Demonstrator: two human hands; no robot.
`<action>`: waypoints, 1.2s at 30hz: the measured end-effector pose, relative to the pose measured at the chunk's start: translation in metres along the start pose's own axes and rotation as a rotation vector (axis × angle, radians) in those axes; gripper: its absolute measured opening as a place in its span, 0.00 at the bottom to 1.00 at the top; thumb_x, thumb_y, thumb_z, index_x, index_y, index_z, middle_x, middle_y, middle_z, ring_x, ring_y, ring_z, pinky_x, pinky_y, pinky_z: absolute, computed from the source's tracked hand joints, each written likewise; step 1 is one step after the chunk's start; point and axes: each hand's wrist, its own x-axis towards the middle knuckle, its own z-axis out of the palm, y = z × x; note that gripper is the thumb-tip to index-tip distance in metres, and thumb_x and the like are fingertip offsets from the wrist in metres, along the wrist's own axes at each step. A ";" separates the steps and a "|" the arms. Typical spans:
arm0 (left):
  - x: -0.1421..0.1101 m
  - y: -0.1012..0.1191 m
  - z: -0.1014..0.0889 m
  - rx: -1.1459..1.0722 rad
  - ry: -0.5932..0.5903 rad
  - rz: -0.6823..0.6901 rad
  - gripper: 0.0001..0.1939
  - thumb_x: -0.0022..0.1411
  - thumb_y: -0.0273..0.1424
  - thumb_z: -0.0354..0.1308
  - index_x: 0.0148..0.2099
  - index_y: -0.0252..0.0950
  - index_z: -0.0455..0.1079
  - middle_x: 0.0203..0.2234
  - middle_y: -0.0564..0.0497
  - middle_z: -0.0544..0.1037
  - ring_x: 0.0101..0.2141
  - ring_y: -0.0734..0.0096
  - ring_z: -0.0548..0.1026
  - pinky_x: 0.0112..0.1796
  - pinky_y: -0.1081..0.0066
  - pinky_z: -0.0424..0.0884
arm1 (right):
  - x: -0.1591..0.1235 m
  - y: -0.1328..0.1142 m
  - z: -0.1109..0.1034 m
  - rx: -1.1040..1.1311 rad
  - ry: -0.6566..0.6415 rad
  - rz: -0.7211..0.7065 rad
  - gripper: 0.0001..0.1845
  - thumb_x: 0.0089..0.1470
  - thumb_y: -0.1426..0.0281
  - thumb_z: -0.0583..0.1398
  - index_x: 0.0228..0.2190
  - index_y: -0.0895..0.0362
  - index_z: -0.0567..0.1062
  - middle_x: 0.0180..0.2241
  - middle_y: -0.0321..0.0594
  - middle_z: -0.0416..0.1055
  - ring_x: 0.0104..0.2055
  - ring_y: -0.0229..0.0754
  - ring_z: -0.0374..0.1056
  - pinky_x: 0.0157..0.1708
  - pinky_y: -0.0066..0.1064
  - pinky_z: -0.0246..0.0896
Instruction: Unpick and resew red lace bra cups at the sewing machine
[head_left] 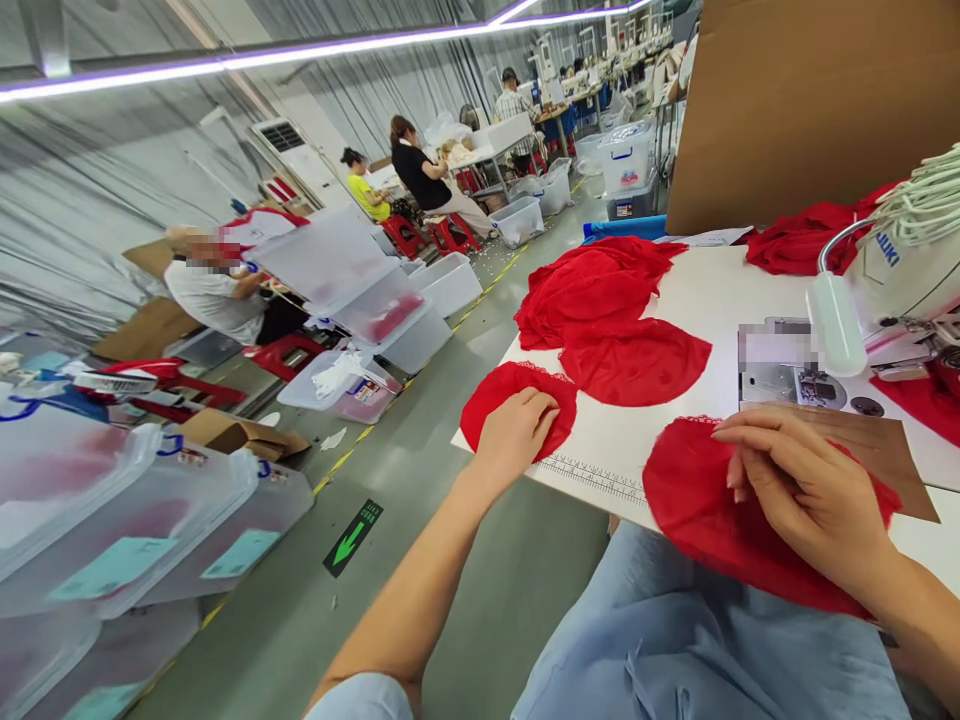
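My left hand (517,430) rests on a small rounded red fabric piece (487,395) with a lacy edge, at the table's left corner. Its fingers are bent together, pinching at the cloth. A larger red fabric piece (682,490), also lace-trimmed, hangs over the front table edge towards my lap. My right hand (802,490) is on top of it, thumb and fingers closed near its lace edge; the palm side is hidden. Another flat red piece (637,360) lies behind, against a crumpled pile of red fabric (585,285).
A sewing machine (900,270) with a lamp (836,325) stands at right on the white table (712,290). A ruler scale (592,475) runs along the front edge. Brown cardboard (810,110) rises behind. Plastic bins (172,510) fill the left; several people sit working beyond.
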 end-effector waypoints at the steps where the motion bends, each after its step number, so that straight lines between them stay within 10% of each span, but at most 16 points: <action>1: 0.004 0.000 -0.002 -0.007 0.028 0.010 0.12 0.70 0.32 0.46 0.42 0.39 0.71 0.41 0.46 0.76 0.43 0.60 0.74 0.39 0.65 0.68 | 0.000 0.000 0.001 0.064 -0.053 -0.032 0.14 0.63 0.76 0.53 0.45 0.50 0.74 0.31 0.38 0.74 0.39 0.42 0.74 0.39 0.34 0.71; 8: 0.041 -0.011 -0.008 0.052 -0.024 0.066 0.12 0.65 0.36 0.58 0.48 0.38 0.68 0.45 0.43 0.76 0.48 0.53 0.72 0.51 0.57 0.64 | -0.001 -0.003 0.008 0.017 -0.541 -0.017 0.15 0.67 0.66 0.51 0.35 0.54 0.76 0.35 0.42 0.75 0.33 0.40 0.72 0.33 0.32 0.69; 17: 0.044 -0.016 -0.028 0.141 -0.314 0.186 0.07 0.63 0.36 0.58 0.37 0.38 0.70 0.39 0.45 0.75 0.38 0.58 0.72 0.37 0.65 0.63 | -0.003 -0.018 -0.004 -0.125 -0.715 -0.084 0.21 0.66 0.64 0.53 0.22 0.55 0.72 0.26 0.38 0.69 0.25 0.37 0.64 0.22 0.28 0.54; 25: 0.055 -0.013 -0.033 0.106 -0.383 0.263 0.03 0.57 0.32 0.61 0.34 0.39 0.73 0.34 0.48 0.78 0.38 0.58 0.72 0.38 0.67 0.59 | 0.014 -0.035 0.026 -0.141 -0.341 0.224 0.09 0.62 0.68 0.53 0.32 0.55 0.71 0.34 0.44 0.73 0.33 0.45 0.72 0.33 0.35 0.67; 31: 0.066 -0.015 -0.045 -0.106 -0.510 0.245 0.08 0.57 0.36 0.61 0.31 0.35 0.72 0.24 0.55 0.71 0.28 0.72 0.65 0.31 0.72 0.56 | 0.004 -0.044 0.054 -0.742 -0.525 0.294 0.07 0.61 0.68 0.57 0.33 0.58 0.72 0.33 0.48 0.71 0.32 0.51 0.72 0.19 0.32 0.50; 36: 0.059 -0.002 -0.058 -0.436 -0.589 0.335 0.11 0.59 0.36 0.59 0.31 0.32 0.72 0.25 0.54 0.73 0.28 0.74 0.66 0.33 0.74 0.61 | 0.002 -0.030 0.040 -0.331 -0.408 0.411 0.10 0.61 0.69 0.51 0.32 0.54 0.71 0.32 0.43 0.73 0.31 0.47 0.70 0.24 0.34 0.56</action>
